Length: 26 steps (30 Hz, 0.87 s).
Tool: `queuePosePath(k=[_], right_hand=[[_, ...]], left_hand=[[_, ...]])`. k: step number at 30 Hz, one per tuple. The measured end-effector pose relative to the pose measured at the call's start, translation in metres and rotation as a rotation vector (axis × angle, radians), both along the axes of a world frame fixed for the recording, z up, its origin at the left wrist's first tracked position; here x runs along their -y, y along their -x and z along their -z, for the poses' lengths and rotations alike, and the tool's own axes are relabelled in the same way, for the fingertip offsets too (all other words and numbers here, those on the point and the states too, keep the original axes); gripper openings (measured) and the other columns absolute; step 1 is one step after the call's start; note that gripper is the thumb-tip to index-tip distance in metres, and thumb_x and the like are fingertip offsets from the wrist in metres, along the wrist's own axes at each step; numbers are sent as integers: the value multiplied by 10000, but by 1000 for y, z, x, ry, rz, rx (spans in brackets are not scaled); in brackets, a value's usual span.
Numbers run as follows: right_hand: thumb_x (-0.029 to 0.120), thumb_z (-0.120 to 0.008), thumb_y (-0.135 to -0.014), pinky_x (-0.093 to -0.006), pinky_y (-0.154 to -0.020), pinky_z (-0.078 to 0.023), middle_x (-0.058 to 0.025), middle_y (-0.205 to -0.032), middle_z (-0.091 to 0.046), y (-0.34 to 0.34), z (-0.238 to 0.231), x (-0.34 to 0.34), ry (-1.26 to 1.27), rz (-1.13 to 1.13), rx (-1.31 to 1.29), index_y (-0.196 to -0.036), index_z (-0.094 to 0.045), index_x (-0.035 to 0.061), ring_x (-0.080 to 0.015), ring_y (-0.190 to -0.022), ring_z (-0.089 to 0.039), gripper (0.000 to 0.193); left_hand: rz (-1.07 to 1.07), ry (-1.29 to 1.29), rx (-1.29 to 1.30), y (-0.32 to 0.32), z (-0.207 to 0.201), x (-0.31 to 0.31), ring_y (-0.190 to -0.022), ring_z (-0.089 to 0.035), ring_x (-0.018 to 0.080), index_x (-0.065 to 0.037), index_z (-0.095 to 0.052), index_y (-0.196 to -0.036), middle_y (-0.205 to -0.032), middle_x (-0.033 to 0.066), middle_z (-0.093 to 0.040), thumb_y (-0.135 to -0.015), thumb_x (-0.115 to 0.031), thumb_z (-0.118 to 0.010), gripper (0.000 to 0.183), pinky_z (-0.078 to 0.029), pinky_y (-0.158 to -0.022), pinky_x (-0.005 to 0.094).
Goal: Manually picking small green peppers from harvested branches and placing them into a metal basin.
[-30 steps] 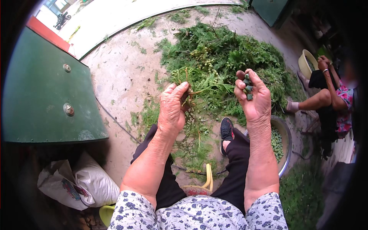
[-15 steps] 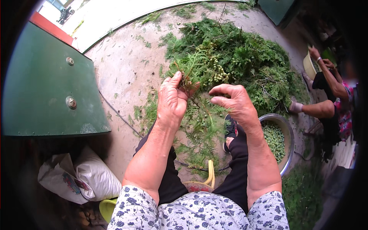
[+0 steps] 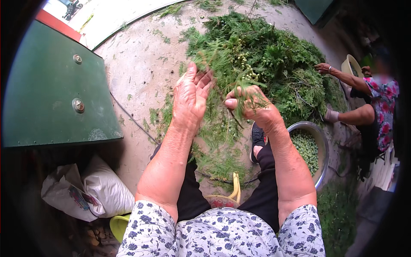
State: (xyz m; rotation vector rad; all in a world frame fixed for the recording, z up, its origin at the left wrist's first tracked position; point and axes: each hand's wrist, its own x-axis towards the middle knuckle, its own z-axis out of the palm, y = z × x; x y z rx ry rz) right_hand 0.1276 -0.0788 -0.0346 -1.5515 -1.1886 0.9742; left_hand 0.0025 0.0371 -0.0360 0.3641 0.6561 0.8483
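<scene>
My right hand point(image 3: 257, 107) is closed on a leafy evergreen branch point(image 3: 234, 115), its thin dark stem passing by the thumb and forefinger. Green sprays of it, smeared by motion, reach up past my left hand point(image 3: 191, 95). That hand is open, palm up and fingers stretched, close beside the foliage. Beyond both hands lies a big heap of evergreen cuttings point(image 3: 274, 60), with pale green seed cones among the leaves. To the right of my right forearm stands a metal basin point(image 3: 327, 156) partly filled with small green cones point(image 3: 305, 150).
A green metal panel point(image 3: 47, 94) stands at left, above white sacks point(image 3: 105, 188) and a yellow-green container point(image 3: 118, 227). A dark cable point(image 3: 132, 118) crosses the floor. At right, another person point(image 3: 383, 103) sits with a cream basin point(image 3: 347, 66), one hand reaching toward the heap.
My right hand has closed on the branch, while my left hand has opened and its fingers have spread. The other person's arm has stretched out toward the heap.
</scene>
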Motion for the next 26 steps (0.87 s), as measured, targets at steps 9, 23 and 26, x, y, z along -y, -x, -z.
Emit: queuePosePath(k=[9, 23, 26], right_hand=[[130, -611, -840, -173, -354, -295, -4, -676, -540, -37, -9, 8, -29, 478, -734, -845, -575, 14, -41, -498, -466, 121], [115, -628, -821, -164, -364, -310, 34, -629, -529, -6, -6, 0, 71, 456, -597, -833, -595, 35, -31, -478, -460, 87], [116, -636, -815, -160, -363, -321, 30, -622, -549, -1, -6, 0, 114, 469, -514, -866, -609, 36, -32, -464, -479, 99]], left_hand=[[-101, -180, -410, 18, 10, -9, -953, -552, 216, -14, -489, -1123, -1033, 97, -578, -820, 26, -496, 306, -452, -817, 370], [272, -402, -129, 0, -14, 22, -989, -543, 136, -12, -456, -1171, -1122, 105, -551, -773, -42, -665, 451, -418, -892, 280], [127, -426, -34, 5, -14, 26, -972, -558, 158, -15, -462, -1158, -1100, 77, -565, -775, -50, -664, 435, -423, -940, 324]])
